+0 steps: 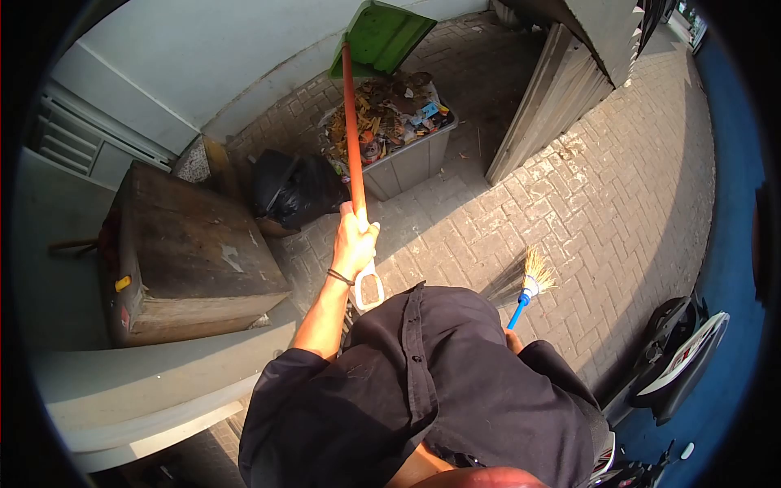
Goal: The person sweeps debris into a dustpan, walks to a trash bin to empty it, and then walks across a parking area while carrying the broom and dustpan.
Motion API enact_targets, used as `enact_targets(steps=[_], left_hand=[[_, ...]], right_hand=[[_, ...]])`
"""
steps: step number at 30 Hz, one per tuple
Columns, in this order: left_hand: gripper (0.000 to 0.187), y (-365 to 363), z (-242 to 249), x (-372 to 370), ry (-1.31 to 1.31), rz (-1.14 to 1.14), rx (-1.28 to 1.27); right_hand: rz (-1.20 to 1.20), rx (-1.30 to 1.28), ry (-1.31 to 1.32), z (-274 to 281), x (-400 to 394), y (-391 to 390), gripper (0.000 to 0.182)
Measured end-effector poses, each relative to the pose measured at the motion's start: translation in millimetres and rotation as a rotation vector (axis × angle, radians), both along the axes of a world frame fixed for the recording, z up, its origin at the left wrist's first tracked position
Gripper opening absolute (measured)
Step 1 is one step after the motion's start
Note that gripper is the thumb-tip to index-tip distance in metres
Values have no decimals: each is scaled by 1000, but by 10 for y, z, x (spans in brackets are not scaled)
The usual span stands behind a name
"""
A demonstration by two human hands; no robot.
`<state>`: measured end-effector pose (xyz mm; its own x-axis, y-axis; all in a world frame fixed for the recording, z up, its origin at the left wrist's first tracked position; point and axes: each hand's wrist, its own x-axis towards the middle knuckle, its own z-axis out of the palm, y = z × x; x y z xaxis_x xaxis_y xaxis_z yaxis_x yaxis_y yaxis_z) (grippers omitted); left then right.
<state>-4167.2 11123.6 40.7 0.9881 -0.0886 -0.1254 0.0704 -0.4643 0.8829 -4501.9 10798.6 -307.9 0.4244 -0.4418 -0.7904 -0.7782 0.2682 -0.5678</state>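
Note:
My left hand (355, 240) grips the orange handle (352, 122) of a long dustpan. Its green pan (381, 37) is raised and tilted above a grey bin (407, 167) heaped with leaves and litter. My right hand (513, 340) is mostly hidden behind my dark shirt; only a bit of it shows, closed on the blue handle of a small straw broom (533, 279). The broom's bristles point down toward the brick paving.
A black rubbish bag (293, 191) lies left of the bin. A worn wooden box (187, 248) stands on a concrete ledge at left. A slatted panel (553, 98) leans at the back right. A motorbike (679, 358) is parked at right on the brick paving.

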Motion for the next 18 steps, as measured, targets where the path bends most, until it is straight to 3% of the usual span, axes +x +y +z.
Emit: enact_targets(steps=[18], left_hand=[[47,173,-445,-173,-148,-36,303]], right_hand=[[-37,-13,14,235,-79,6,21]])
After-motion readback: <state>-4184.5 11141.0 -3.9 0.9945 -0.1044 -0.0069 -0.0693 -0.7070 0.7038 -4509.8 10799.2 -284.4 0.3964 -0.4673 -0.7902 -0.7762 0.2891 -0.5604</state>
